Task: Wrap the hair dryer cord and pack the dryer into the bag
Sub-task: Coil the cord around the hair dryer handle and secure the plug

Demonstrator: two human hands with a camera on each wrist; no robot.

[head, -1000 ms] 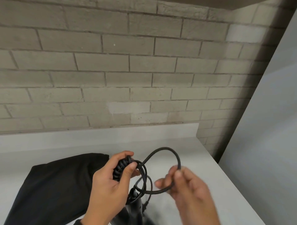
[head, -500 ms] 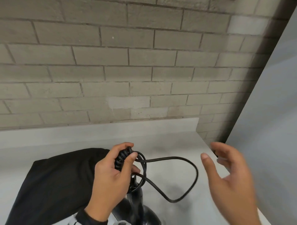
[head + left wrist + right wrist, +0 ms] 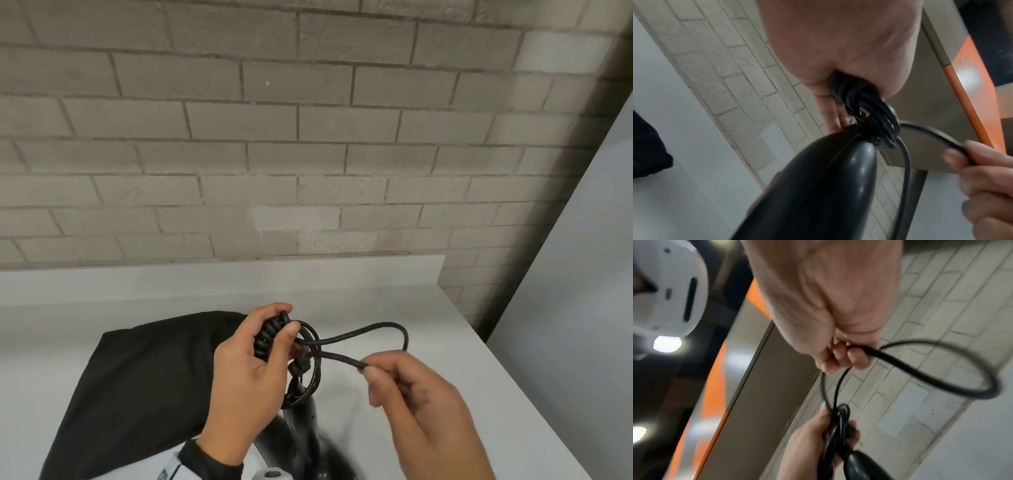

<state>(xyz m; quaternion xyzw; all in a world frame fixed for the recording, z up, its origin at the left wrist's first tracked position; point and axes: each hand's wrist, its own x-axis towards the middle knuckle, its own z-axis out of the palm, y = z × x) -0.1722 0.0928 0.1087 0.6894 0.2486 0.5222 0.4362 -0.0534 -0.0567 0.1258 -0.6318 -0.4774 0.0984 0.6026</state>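
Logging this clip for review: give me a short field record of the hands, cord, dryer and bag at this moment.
left hand: grips the coiled cord bundle at the dryer's handle end
right hand: pinches the loose cord, a free loop beyond it
hair dryer: black, held above the counter
bag: black, flat on counter, left of the hands
packing: not yet done

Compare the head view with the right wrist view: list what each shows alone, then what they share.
Head view only: the black bag lying on the counter, left of the hands.
Right wrist view only: a white device overhead, ceiling lights and an orange strip.
Both: the left hand gripping the coiled cord above the dryer, the right hand pinching a loose loop, and the brick wall.
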